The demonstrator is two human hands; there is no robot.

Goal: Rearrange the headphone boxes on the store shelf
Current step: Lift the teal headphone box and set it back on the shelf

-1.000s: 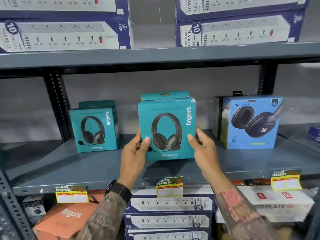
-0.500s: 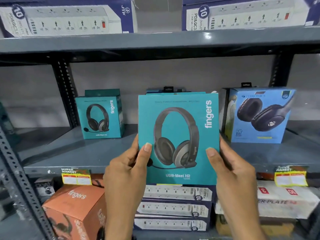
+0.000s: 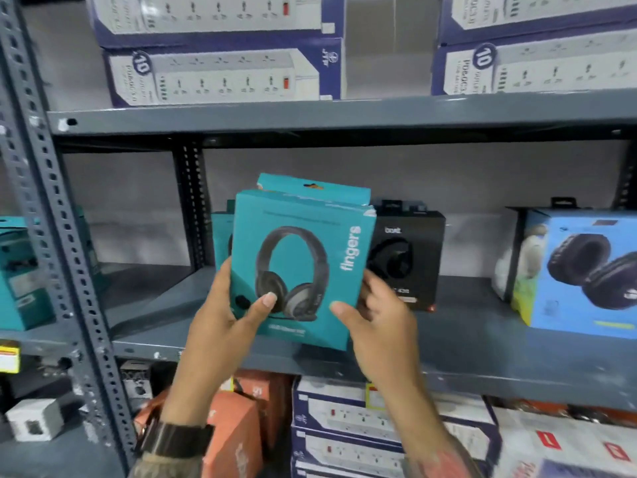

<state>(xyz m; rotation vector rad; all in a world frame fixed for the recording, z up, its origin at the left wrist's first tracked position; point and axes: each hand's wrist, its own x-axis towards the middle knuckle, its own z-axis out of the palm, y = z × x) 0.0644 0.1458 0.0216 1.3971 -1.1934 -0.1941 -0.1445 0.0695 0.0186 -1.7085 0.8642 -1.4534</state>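
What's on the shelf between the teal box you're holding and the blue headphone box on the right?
In the head view, a black headphone box stands between the held teal box and the blue box, partly hidden behind the teal one; then bare shelf.

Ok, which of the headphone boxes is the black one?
The black box standing on the middle shelf, just behind the teal box that both hands hold; the others are teal or blue.

Teal headphone box point(image 3: 303, 267): matt cardboard, torn corner. Shelf point(image 3: 482, 339): grey painted metal, scuffed.
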